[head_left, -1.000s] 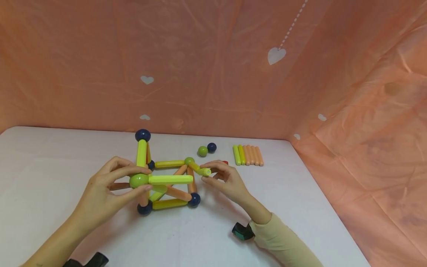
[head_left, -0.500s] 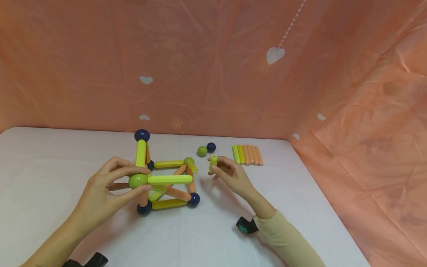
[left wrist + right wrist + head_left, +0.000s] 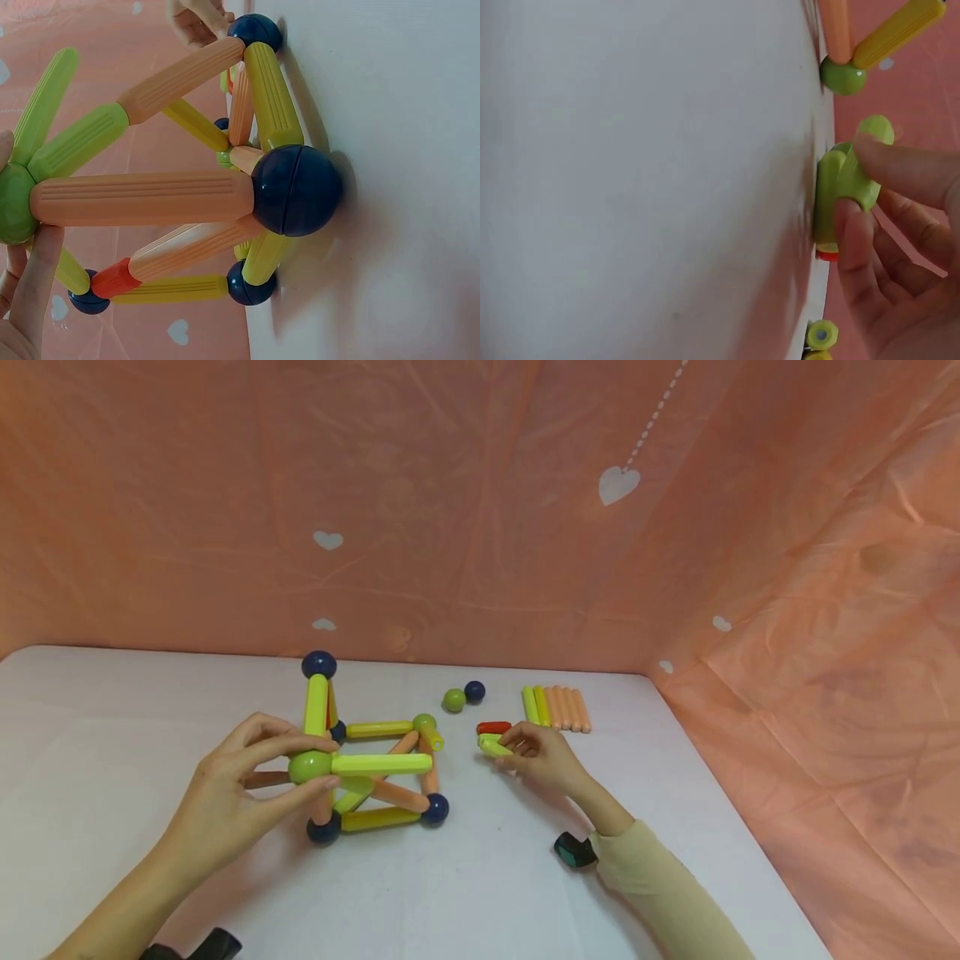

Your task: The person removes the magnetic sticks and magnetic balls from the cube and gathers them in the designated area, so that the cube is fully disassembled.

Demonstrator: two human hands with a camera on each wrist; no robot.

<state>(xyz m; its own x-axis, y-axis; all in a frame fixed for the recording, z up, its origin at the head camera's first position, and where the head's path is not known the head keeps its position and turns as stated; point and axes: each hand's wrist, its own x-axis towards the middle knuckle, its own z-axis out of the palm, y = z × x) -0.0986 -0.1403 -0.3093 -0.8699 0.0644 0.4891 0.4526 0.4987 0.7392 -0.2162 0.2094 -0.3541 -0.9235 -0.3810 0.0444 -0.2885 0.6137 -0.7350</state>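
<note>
A frame of yellow, green and peach rods (image 3: 375, 768) joined by dark blue and green balls stands on the white table (image 3: 112, 735). My left hand (image 3: 240, 785) grips its green ball (image 3: 311, 767) at the front top corner; the same ball (image 3: 11, 204) shows in the left wrist view against my fingers. My right hand (image 3: 536, 756) pinches a short green rod (image 3: 491, 746) down at the table, next to a short red rod (image 3: 493, 727). In the right wrist view my fingertips (image 3: 862, 225) hold that green rod (image 3: 840, 187).
A loose green ball (image 3: 453, 700) and a dark blue ball (image 3: 474, 692) lie behind the frame. A row of green and peach rods (image 3: 557, 708) lies at the back right. Orange cloth (image 3: 825, 610) walls the table at the back and right.
My right hand has pulled the short green rod off the frame's back right ball and carried it right and down to the table beside the red rod. The left hand has stayed still.
</note>
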